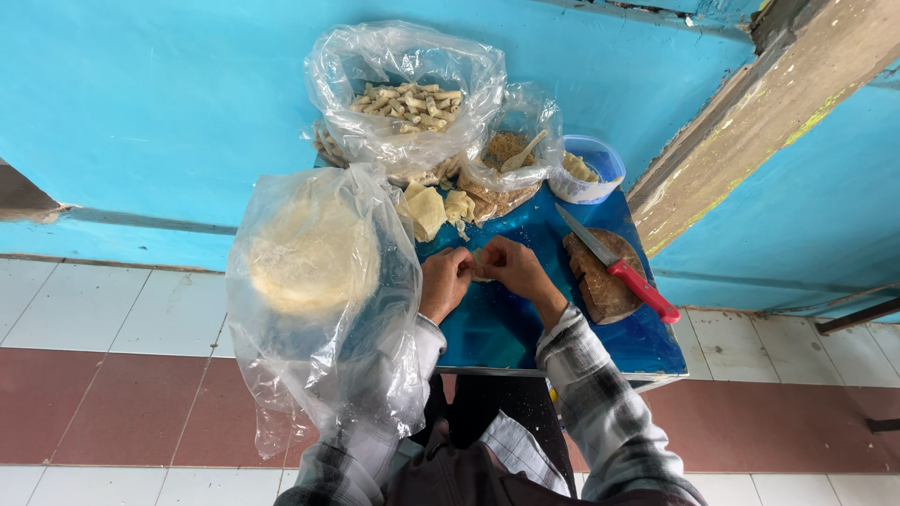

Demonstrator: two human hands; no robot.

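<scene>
Left hand (443, 281): fingers are pinching the near-left side of a small pale piece of dough (481, 263), the palm lying over the blue tabletop (497, 328).
Right hand (517, 267): fingers are curling round the right side of the same piece, the two hands meeting over it.
Piece of dough: it is sitting between both sets of fingers near the middle of the tabletop, mostly hidden by them.
Knife (614, 267): it is lying with its red handle toward the right edge, resting across a round wooden board (602, 286).
Cut dough pieces (433, 208): they are lying just beyond the hands, toward the far edge.
Bag of filling (511, 155): it is standing open at the far edge with a wooden spoon (523, 152) in it.
Bag of rolled pieces (405, 103): it is occupying the far left corner.
Plastic tub (589, 169): it is standing at the far right corner.
Large clear bag (314, 272): it is hanging off the left edge, holding a stack of round pale sheets (305, 258).
</scene>
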